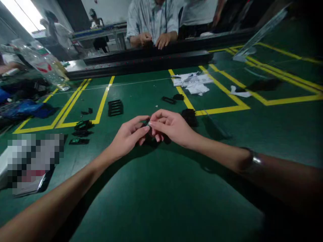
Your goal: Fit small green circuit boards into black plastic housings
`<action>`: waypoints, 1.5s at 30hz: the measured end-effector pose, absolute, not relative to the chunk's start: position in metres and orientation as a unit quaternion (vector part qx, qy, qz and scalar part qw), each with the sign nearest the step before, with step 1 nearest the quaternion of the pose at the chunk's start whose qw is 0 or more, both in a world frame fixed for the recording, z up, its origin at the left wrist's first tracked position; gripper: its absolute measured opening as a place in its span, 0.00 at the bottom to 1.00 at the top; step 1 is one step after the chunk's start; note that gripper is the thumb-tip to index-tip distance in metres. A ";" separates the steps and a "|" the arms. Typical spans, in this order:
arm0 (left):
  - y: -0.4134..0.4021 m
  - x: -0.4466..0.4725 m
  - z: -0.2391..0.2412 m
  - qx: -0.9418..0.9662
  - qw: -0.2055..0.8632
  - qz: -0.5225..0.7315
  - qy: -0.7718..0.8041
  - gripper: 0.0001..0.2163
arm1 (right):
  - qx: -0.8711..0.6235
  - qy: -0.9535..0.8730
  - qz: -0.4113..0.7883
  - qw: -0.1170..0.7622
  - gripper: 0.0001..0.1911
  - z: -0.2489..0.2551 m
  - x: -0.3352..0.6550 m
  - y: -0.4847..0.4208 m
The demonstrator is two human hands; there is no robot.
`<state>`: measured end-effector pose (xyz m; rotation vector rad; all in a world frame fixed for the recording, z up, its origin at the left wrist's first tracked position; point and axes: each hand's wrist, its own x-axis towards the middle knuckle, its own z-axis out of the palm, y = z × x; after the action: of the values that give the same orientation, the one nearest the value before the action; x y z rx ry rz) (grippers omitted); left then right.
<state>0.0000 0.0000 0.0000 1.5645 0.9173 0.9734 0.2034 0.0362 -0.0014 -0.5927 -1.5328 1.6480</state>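
My left hand (130, 134) and my right hand (174, 127) meet over the middle of the green table, fingertips touching. My left fingers are closed round a small black part (147, 123), mostly hidden by the fingers. The right thumb and forefinger pinch at its edge, where a tiny whitish spot shows; what they grip is too small to name. Just beyond the right hand lies a pile of black parts (189, 117). Farther off are a black rectangular frame (169, 100) and a slotted black rack (115, 108).
Black pieces, some with green boards (83, 125), lie at left near a plastic-wrapped packet (37, 164). White paper scraps (194, 82) lie beyond the hands. Clear bottles (46, 67) stand far left. Behind a dark rail (141, 64), a co-worker's hands (163, 40) work.
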 end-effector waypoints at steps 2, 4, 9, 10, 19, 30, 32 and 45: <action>0.001 0.001 0.000 0.648 0.516 0.409 0.383 0.19 | -0.235 -0.606 0.650 0.394 0.15 0.000 0.204 0.036; 0.001 0.002 0.000 0.647 0.516 0.411 0.383 0.19 | -0.236 -0.607 0.649 0.394 0.15 0.001 0.205 0.035; 0.000 0.001 0.001 0.652 0.512 0.409 0.381 0.18 | -0.237 -0.611 0.645 0.394 0.14 0.002 0.205 0.035; 0.000 0.000 0.001 0.654 0.510 0.408 0.381 0.18 | -0.235 -0.612 0.644 0.393 0.14 0.003 0.205 0.035; 0.002 0.000 -0.001 0.660 0.505 0.409 0.377 0.17 | -0.232 -0.612 0.646 0.392 0.14 0.001 0.205 0.035; 0.001 0.002 0.004 0.643 0.518 0.415 0.383 0.19 | -0.237 -0.590 0.658 0.404 0.13 -0.002 0.205 0.037; 0.000 0.003 0.005 0.638 0.524 0.416 0.383 0.22 | -0.243 -0.590 0.658 0.400 0.12 -0.002 0.205 0.037; -0.002 0.004 0.010 0.641 0.551 0.406 0.346 0.23 | -0.269 -0.634 0.628 0.363 0.16 0.006 0.206 0.033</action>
<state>0.0043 -0.0019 0.0096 1.5173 0.8193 0.9618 0.2057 0.0329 0.0056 -0.6932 -1.6323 1.6154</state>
